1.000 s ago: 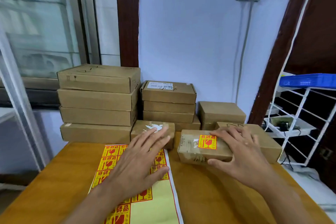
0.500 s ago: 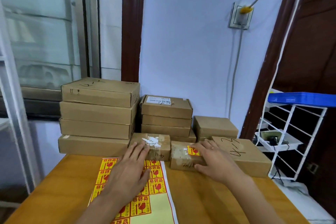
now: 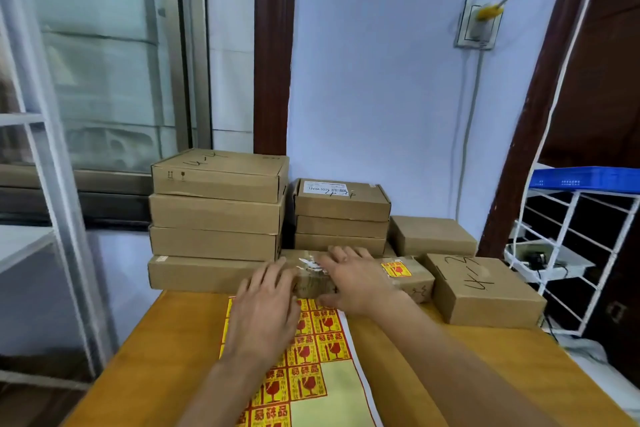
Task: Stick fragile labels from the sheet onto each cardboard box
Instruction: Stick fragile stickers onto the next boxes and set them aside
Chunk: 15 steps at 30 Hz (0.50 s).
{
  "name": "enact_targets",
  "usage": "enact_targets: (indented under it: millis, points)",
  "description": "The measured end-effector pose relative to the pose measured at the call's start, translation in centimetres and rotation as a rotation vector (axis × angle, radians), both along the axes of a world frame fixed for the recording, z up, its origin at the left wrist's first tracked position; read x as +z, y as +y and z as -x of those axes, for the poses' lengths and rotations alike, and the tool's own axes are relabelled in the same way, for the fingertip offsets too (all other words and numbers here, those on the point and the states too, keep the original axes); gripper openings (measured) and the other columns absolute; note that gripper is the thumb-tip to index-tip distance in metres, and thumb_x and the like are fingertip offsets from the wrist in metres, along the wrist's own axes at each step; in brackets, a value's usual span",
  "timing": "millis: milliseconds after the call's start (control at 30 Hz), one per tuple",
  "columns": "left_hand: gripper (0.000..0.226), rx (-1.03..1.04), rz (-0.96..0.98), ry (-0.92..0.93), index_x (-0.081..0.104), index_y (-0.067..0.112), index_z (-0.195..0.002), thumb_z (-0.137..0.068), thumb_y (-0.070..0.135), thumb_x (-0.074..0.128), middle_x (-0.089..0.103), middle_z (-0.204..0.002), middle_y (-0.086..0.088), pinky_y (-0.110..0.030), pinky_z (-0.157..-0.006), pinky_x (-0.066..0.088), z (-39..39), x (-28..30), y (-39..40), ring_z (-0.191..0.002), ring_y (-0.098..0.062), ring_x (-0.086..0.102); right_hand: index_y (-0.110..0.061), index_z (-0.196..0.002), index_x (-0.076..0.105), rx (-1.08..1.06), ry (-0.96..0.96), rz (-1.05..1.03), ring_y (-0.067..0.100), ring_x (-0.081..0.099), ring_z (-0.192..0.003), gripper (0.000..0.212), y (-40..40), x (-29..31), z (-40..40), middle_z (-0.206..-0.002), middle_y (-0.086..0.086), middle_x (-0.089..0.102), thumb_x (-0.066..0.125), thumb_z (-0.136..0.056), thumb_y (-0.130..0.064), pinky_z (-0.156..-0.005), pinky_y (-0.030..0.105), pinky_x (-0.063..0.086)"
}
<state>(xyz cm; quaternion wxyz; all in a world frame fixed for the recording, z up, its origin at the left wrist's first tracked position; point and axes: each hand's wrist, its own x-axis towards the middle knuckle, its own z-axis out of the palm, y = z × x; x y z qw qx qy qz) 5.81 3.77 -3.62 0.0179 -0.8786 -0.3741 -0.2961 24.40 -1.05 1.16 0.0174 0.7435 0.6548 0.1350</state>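
on the far left a stack of four cardboard boxes [image 3: 216,215] sat at the back edge of the wooden table [image 3: 156,357], and here was the left hand [image 3: 265,317], flat, fingers straight and a little spread, lying over the top of the label sheet [image 3: 311,371], fingertips reaching the near side of the taped box [image 3: 311,279]. that sheet lay flat on the table, running from under the left hand toward the camera, red-and-yellow fragile labels in rows, a blank yellow patch at its right. the right hand [image 3: 353,279] crossed over, palm down on top of the taped box, fingers extended across it, thumb down at its front. just right of that hand, the labelled box [image 3: 408,276] carried its fragile sticker [image 3: 396,269] on top. further right, a marked box [image 3: 485,291] stood beside it, touching or nearly so.
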Motion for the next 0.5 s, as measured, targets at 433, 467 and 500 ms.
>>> enact_targets:
  millis: [433, 467, 500]
  points:
    - [0.040, 0.107, -0.139, -0.004, 0.057, 0.023, -0.129, -0.091, 0.030, 0.062, 0.049, -0.149, -0.003, -0.047, -0.122, 0.025, 2.1, 3.3, -0.1, -0.149, -0.023, 0.028, -0.026, -0.135, 0.042, -0.069, 0.012, -0.093, 0.027, 0.049, -0.124, 0.087, -0.1, 1.9, 2.3, -0.131, 0.006, 0.054, 0.083, -0.070, -0.066, -0.109, 0.041, 0.041]
    - [0.037, 0.119, -0.166, -0.050, 0.060, 0.020, -0.125, -0.089, 0.028, 0.064, 0.053, -0.144, -0.003, -0.048, -0.117, 0.033, 2.5, 4.0, -0.1, -0.145, -0.024, 0.034, -0.027, -0.135, 0.043, -0.071, 0.011, -0.111, 0.026, 0.049, -0.124, 0.087, -1.0, 2.6, 2.6, -0.131, 0.006, 0.054, 0.083, -0.070, -0.067, -0.109, 0.041, 0.041]
    - [0.034, 0.123, -0.192, -0.100, 0.061, 0.018, -0.121, -0.088, 0.026, 0.065, 0.057, -0.139, -0.004, -0.047, -0.112, 0.038, 3.0, 4.4, -0.3, -0.142, -0.025, 0.038, -0.027, -0.136, 0.043, -0.075, 0.006, -0.128, 0.026, 0.049, -0.124, 0.087, -2.1, 3.3, 2.9, -0.131, 0.005, 0.054, 0.083, -0.069, -0.068, -0.109, 0.040, 0.042]
